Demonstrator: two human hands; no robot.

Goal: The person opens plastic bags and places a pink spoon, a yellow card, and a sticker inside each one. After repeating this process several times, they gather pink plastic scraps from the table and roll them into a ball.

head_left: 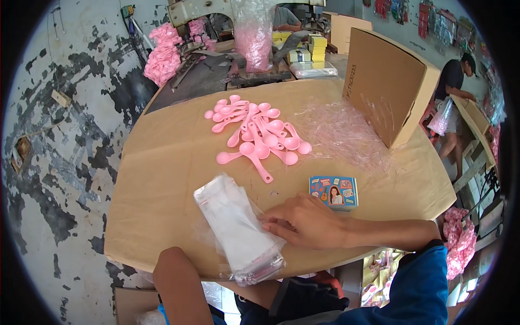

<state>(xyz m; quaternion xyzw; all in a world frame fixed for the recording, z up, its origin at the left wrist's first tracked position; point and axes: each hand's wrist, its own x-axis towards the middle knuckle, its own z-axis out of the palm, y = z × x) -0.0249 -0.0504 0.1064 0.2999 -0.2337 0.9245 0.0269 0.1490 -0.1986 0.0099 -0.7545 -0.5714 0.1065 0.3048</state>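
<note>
My right hand [310,221] reaches in from the right. Its fingers are drawn together at the right edge of a stack of clear plastic bags [230,216], seemingly pinching the edge of one bag. The stack lies slanted at the table's front, its lower end reaching the edge. Just beyond my right hand sits a small stack of blue printed cards [334,192]. Farther off is a loose heap of pink plastic measuring spoons [259,132]. My left hand is not in view; a bare limb at the lower left shows no fingers.
A tangle of clear plastic strips [346,132] lies right of the spoons, beside an upright cardboard box [384,86]. Behind the brown-covered table [157,200] stand a pink-filled plastic bag [253,43] and yellow stacks [317,49]. A person [455,81] works at far right.
</note>
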